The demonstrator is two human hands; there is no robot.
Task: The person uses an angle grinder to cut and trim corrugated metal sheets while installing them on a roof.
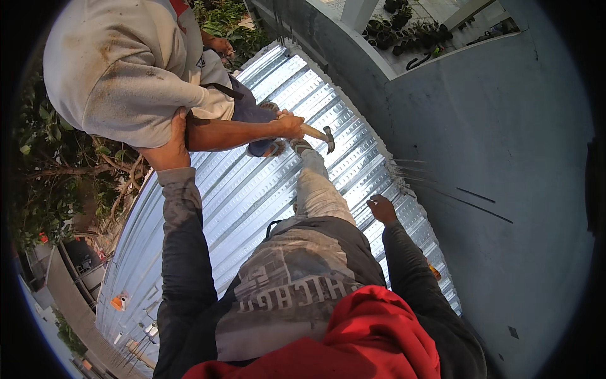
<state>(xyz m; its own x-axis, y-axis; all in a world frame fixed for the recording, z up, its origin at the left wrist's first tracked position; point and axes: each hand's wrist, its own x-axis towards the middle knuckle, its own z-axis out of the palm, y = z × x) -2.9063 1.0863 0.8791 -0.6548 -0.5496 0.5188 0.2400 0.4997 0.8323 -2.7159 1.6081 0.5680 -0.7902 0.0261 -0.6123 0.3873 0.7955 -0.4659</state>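
My left hand [167, 151] grips the upper arm of a co-worker at the sleeve edge, its thumb laid along the pale, stained shirt [136, 95]. The hand's other fingers are mostly hidden behind that arm. The co-worker's own hand [290, 125] holds a claw hammer [329, 139] by its wooden handle, head outward, above the metal sheet. Lower right, my right hand [382, 209] hangs over the corrugated metal sheet [252, 196] with fingers loosely curled and somewhat apart. Nothing shows in it. One of my shoes [302, 146] rests on the sheet near the co-worker's feet.
A grey wall [499, 158] rises along the sheet's right edge, and thin rods [483, 207] stick out there. Tree branches and leaves [57, 151] border the left. An orange object [118, 302] lies at the lower left of the sheet. Potted plants [404, 31] stand beyond the wall.
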